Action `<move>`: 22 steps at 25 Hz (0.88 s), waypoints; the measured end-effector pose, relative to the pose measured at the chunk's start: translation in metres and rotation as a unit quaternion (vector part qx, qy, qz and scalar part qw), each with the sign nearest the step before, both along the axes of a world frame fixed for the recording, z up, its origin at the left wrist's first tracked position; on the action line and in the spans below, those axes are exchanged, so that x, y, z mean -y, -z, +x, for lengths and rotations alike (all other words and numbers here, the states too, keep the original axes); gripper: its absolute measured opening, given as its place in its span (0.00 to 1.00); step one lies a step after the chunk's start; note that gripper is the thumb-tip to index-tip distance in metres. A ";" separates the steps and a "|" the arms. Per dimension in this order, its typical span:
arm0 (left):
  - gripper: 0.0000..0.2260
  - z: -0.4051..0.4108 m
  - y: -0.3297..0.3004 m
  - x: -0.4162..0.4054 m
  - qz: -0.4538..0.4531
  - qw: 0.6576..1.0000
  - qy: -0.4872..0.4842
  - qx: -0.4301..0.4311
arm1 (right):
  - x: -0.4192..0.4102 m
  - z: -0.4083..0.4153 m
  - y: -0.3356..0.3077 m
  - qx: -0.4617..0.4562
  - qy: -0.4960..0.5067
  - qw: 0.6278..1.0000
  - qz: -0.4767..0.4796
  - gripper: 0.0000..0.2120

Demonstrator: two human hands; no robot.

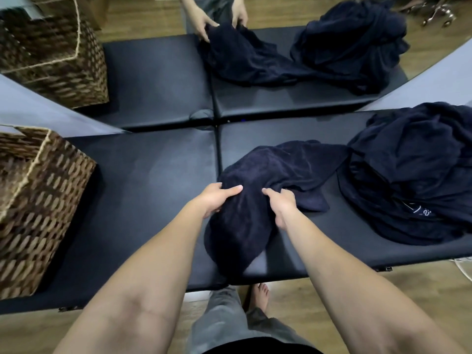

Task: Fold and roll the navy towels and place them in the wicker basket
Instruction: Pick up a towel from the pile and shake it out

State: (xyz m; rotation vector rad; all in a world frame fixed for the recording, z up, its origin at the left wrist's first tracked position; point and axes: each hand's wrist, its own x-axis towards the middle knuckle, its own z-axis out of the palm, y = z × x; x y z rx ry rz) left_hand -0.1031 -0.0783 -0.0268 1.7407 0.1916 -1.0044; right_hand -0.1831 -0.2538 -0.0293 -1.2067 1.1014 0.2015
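Hands both on one navy towel [255, 190], crumpled at the near middle of the black padded table [143, 190]. Left hand [215, 199] grips the towel's left side: fingers curled into the fabric, thumb pressed flat on top. Right hand [282, 205] pinches a fold just beside it, fingers closed on cloth, index finger extended toward the left hand. The towel's near end hangs past the table's front edge; its far end spreads toward the pile of navy towels [413, 175] at the right and looks like it touches it, though dark on dark makes the boundary hard to call. One towel in the pile shows small white embroidery. Wicker basket [38, 200] sits on the table's left end, well apart from the hands; its inside is mostly out of view. Mirror [158, 80] along the table's far edge repeats the scene.
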 end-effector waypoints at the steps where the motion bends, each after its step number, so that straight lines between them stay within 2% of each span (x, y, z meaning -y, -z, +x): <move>1: 0.17 0.008 -0.008 -0.006 -0.022 1.000 -0.005 0.000 | -0.002 0.009 -0.009 0.023 0.010 1.000 0.014 0.17; 4: 0.11 0.038 -0.052 -0.025 -0.106 0.987 -0.116 0.044 | -0.012 0.043 -0.049 0.124 0.019 0.990 0.058 0.08; 7: 0.06 0.076 -0.106 -0.048 -0.228 0.928 -0.266 0.127 | -0.020 0.073 -0.101 0.238 0.009 0.969 0.072 0.05; 9: 0.09 0.092 -0.135 -0.069 -0.275 0.892 -0.316 0.167 | -0.015 0.080 -0.125 0.299 0.014 0.952 0.065 0.02; 10: 0.12 0.094 -0.143 -0.078 -0.267 0.889 -0.324 0.182 | -0.009 0.079 -0.134 0.307 0.028 0.950 0.052 0.02; 11: 0.13 0.092 -0.146 -0.084 -0.224 0.899 -0.310 0.215 | -0.001 0.078 -0.138 0.297 0.042 0.954 0.010 0.03; 12: 0.14 0.085 -0.145 -0.085 -0.147 0.922 -0.268 0.239 | 0.007 0.075 -0.137 0.272 0.053 0.960 -0.046 0.05; 13: 0.13 0.076 -0.134 -0.083 -0.067 0.952 -0.193 0.228 | 0.017 0.071 -0.128 0.238 0.068 0.964 -0.096 0.06; 14: 0.13 0.063 -0.121 -0.079 0.003 0.982 -0.095 0.162 | 0.027 0.066 -0.116 0.205 0.097 0.966 -0.128 0.07; 15: 0.14 0.047 -0.107 -0.076 0.065 0.996 -0.001 0.060 | 0.037 0.058 -0.101 0.175 0.133 0.965 -0.145 0.06; 16: 0.17 0.031 -0.091 -0.075 0.111 0.991 0.070 -0.036 | 0.047 0.046 -0.085 0.139 0.158 0.963 -0.169 0.06; 17: 0.20 0.018 -0.073 -0.077 0.136 0.981 0.094 -0.104 | 0.058 0.033 -0.067 0.099 0.166 0.960 -0.203 0.06; 18: 0.23 0.006 -0.054 -0.080 0.156 0.976 0.078 -0.134 | 0.068 0.016 -0.053 0.060 0.168 0.956 -0.233 0.06; 20: 0.26 -0.012 -0.022 -0.088 0.219 0.971 0.016 -0.099 | 0.087 -0.012 -0.028 0.005 0.178 0.954 -0.241 0.04; 21: 0.28 -0.020 -0.012 -0.089 0.256 0.963 -0.002 -0.077 | 0.094 -0.021 -0.017 -0.018 0.161 0.963 -0.217 0.06; 22: 0.31 -0.027 -0.008 -0.088 0.274 0.958 -0.021 -0.080 | 0.097 -0.026 -0.009 -0.039 0.116 0.975 -0.183 0.12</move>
